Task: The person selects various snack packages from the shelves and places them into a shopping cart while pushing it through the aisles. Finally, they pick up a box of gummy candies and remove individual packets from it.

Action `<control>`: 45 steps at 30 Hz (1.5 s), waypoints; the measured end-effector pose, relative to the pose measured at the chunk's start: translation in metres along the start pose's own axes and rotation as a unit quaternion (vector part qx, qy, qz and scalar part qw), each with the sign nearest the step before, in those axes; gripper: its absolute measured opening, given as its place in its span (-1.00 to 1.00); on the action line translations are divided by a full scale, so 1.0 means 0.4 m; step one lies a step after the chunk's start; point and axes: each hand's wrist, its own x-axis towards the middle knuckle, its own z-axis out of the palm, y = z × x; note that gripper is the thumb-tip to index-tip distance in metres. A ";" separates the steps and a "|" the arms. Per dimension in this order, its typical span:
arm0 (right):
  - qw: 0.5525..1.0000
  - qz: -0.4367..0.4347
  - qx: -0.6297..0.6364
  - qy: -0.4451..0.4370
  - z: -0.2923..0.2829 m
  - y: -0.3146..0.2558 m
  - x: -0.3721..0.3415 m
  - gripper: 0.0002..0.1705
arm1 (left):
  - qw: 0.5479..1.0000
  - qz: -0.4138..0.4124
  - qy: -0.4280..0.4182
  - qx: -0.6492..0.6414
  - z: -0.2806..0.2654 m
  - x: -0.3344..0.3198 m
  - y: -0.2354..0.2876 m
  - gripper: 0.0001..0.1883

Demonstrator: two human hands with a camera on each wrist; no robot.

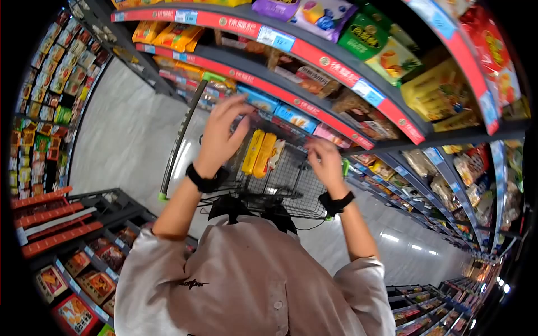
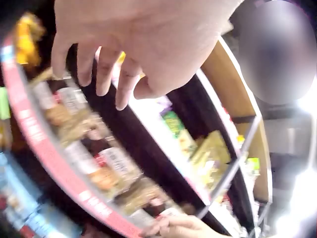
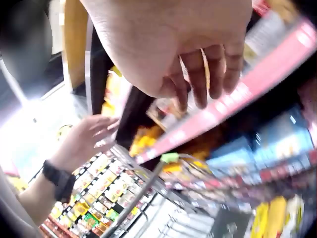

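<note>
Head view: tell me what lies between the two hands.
In the head view, two yellow packs and a paler pack, lying in the cart, show between the left hand and the right hand.

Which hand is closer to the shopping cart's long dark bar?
The left. In the head view, the left hand is just to the right of the long dark bar; the right hand is farther away, toward the cart's opposite side.

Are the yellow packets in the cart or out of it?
In: the yellow packets lie inside the shopping cart, with its wire mesh showing beside them in the head view.
</note>
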 end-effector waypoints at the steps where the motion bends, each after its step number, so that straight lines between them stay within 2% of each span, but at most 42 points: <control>1: 0.986 0.135 0.054 -0.086 0.080 0.076 -0.077 -0.85 | 0.995 -0.094 -0.014 0.019 0.030 -0.111 -0.064 -0.75; 3: 0.951 0.254 0.121 -0.131 0.246 0.182 -0.195 -0.79 | 0.973 -0.210 -0.073 0.061 0.054 -0.305 -0.150 -0.71; 4: 0.925 0.307 0.129 -0.182 0.322 0.229 -0.237 -0.76 | 0.958 -0.223 -0.097 0.152 0.048 -0.366 -0.149 -0.66; 7: 0.853 0.415 0.223 -0.225 0.594 0.419 -0.382 -0.69 | 0.893 -0.233 -0.128 0.364 0.005 -0.422 -0.148 -0.48; 8: 0.850 0.420 0.227 -0.224 0.664 0.474 -0.408 -0.69 | 0.874 -0.248 -0.117 0.402 -0.010 -0.430 -0.163 -0.39; 9: 0.816 0.474 0.198 -0.266 0.722 0.525 -0.422 -0.67 | 0.855 -0.258 -0.104 0.438 -0.020 -0.446 -0.188 -0.30; 10: 0.783 0.516 0.168 -0.303 0.770 0.575 -0.395 -0.65 | 0.818 -0.306 -0.120 0.472 -0.022 -0.471 -0.223 -0.23; 11: 0.743 0.603 0.184 -0.225 0.793 0.573 -0.362 -0.57 | 0.775 -0.355 -0.129 0.506 -0.024 -0.498 -0.261 -0.17; 13: 0.723 0.602 0.150 -0.305 0.910 0.694 -0.372 -0.45 | 0.746 -0.380 -0.149 0.526 -0.023 -0.554 -0.306 -0.13; 14: 0.726 0.605 0.124 -0.302 0.919 0.688 -0.352 -0.35 | 0.739 -0.358 -0.153 0.549 -0.017 -0.559 -0.307 -0.15; 17: 0.725 0.602 0.077 -0.326 0.966 0.696 -0.308 -0.40 | 0.738 -0.350 -0.147 0.558 -0.014 -0.571 -0.319 -0.14; 19: 0.809 0.485 0.014 -0.333 1.058 0.768 -0.394 -0.46 | 0.732 -0.358 -0.145 0.562 -0.011 -0.569 -0.322 -0.12; 21: 0.778 0.535 0.094 -0.317 0.975 0.699 -0.354 -0.52 | 0.730 -0.359 -0.145 0.564 -0.014 -0.567 -0.324 -0.11; 22: 0.777 0.491 0.113 -0.377 0.952 0.699 -0.355 -0.58 | 0.730 -0.359 -0.147 0.563 -0.022 -0.564 -0.322 -0.10; 23: 0.794 0.505 0.146 -0.304 0.902 0.658 -0.357 -0.64 | 0.734 -0.357 -0.143 0.560 -0.023 -0.555 -0.322 -0.09; 25: 0.747 0.559 0.270 -0.238 0.879 0.667 -0.432 -0.68 | 0.738 -0.379 -0.155 0.536 -0.038 -0.548 -0.325 -0.02; 27: 0.656 0.608 0.402 -0.195 0.786 0.637 -0.469 -0.69 | 0.760 -0.410 -0.152 0.481 -0.061 -0.526 -0.315 0.06; 29: 0.722 0.502 0.430 -0.203 0.633 0.543 -0.468 -0.59 | 0.780 -0.442 -0.176 0.405 -0.077 -0.500 -0.297 0.14; 30: 0.750 0.474 0.397 -0.236 0.646 0.620 -0.404 -0.58 | 0.814 -0.395 -0.226 0.361 -0.067 -0.509 -0.287 0.14; 31: 0.715 0.544 0.422 -0.122 0.428 0.342 -0.381 -0.65 | 0.870 -0.308 -0.251 0.290 -0.050 -0.489 -0.270 0.13; 32: 0.708 0.554 0.421 -0.119 0.344 0.265 -0.345 -0.69 | 0.910 -0.222 -0.281 0.209 -0.032 -0.470 -0.252 0.12; 33: 0.697 0.570 0.419 -0.118 0.283 0.209 -0.323 -0.72 | 0.942 -0.151 -0.291 0.072 0.012 -0.437 -0.222 0.08; 35: 0.748 0.521 0.401 -0.088 0.159 0.057 -0.257 -0.74 | 0.932 -0.086 -0.323 -0.138 0.054 -0.318 -0.077 0.11; 37: 0.762 0.483 0.429 -0.041 0.057 -0.129 -0.176 -0.74 | 0.912 -0.107 -0.330 -0.220 0.095 -0.274 0.022 0.16; 38: 0.832 0.423 0.356 -0.047 0.026 -0.200 -0.147 -0.73 | 0.933 -0.029 -0.317 -0.167 0.093 -0.235 0.068 0.20; 39: 0.889 0.362 0.276 -0.056 -0.001 -0.258 -0.120 -0.73 | 0.911 -0.047 -0.286 -0.295 0.084 -0.199 0.120 0.17; 40: 0.944 0.249 0.217 -0.012 -0.017 -0.302 -0.088 -0.72 | 0.910 -0.030 -0.221 -0.350 0.096 -0.177 0.124 0.14; 41: 0.979 0.134 0.154 0.030 -0.037 -0.344 -0.055 -0.71 | 0.902 -0.016 -0.156 -0.402 0.114 -0.157 0.124 0.10; 43: 0.994 0.026 0.108 0.024 -0.125 -0.437 0.032 -0.78 | 0.811 -0.058 -0.080 -0.576 0.112 -0.088 0.152 -0.06; 45: 0.994 -0.048 -0.003 0.095 -0.188 -0.452 0.078 -0.77 | 0.774 -0.058 -0.039 -0.630 0.120 -0.004 0.110 -0.26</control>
